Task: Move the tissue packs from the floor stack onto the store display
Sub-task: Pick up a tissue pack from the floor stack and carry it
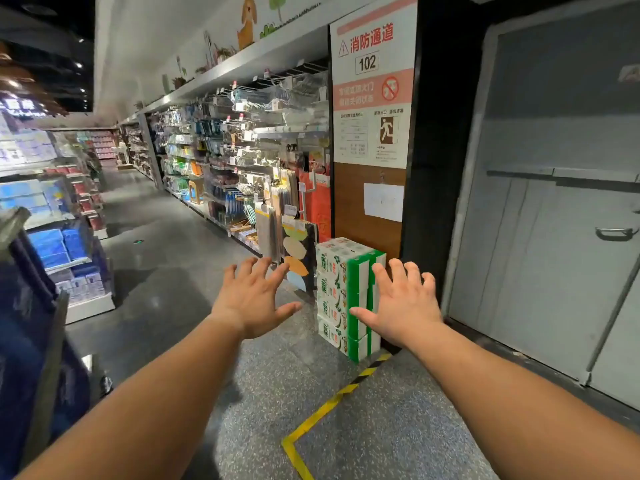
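Observation:
A stack of green-and-white tissue packs (341, 292) stands on the floor against a wooden wall panel, several layers high. My left hand (258, 296) is stretched forward with fingers spread, to the left of the stack and apart from it. My right hand (403, 303) is also spread wide, in front of the stack's right side and covering part of its green end; I cannot tell whether it touches. Both hands hold nothing. A store display (65, 247) with blue tissue packs stands at the far left.
Long shelves (242, 168) of hanging goods run along the aisle's right side. A grey fire door (554, 220) fills the right. Yellow-black tape (332, 400) marks the speckled floor. A signboard (374, 84) hangs above the stack. A dark blue object (31, 341) stands close at left.

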A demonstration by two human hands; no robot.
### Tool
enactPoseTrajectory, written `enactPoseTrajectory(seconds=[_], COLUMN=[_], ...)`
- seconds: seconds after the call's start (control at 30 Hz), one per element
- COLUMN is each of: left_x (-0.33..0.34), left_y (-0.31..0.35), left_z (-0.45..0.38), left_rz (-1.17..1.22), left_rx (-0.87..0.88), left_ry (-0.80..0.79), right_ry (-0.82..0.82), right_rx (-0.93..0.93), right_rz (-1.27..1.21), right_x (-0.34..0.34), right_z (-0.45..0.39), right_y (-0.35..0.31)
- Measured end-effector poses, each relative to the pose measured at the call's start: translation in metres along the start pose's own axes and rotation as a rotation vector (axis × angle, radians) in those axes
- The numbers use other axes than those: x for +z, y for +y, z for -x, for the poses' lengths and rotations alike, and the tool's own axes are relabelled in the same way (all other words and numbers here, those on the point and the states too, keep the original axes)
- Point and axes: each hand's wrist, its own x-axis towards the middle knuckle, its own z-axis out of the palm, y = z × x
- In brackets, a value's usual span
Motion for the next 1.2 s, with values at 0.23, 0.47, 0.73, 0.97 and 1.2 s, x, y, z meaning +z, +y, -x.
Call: enactPoseTrajectory(seconds=[0.23,0.47,0.73,0.97,1.2], left_x=[0.044,0.093,0.178,0.247,0.314], left_y=[-0.07,-0.113,-0.131,-0.148,-0.161], left_z=[-0.094,-0.185,-0.319,-0.451,-0.579], left_rz=[-0.032,-0.015,0.001,0.001,0.025], left_rx=[0.082,0.129,0.153,0.14,0.212], left_ry=[0.034,0.005,-0.032,-0.122,-0.121], right_ry=[0.037,0.016,-0.016,-0.093,-0.161], right_rx=[0.063,0.117,0.137,0.146,0.178], right_rz=[-0.014,-0.032,-0.035,-0.037,-0.041], right_x=[0.046,0.09,0.162,0.227,0.294], right_z=[-0.092,-0.185,-0.316,-0.443,-0.548], right_y=[-0.045,-0.07,-0.062,-0.046,-0.033])
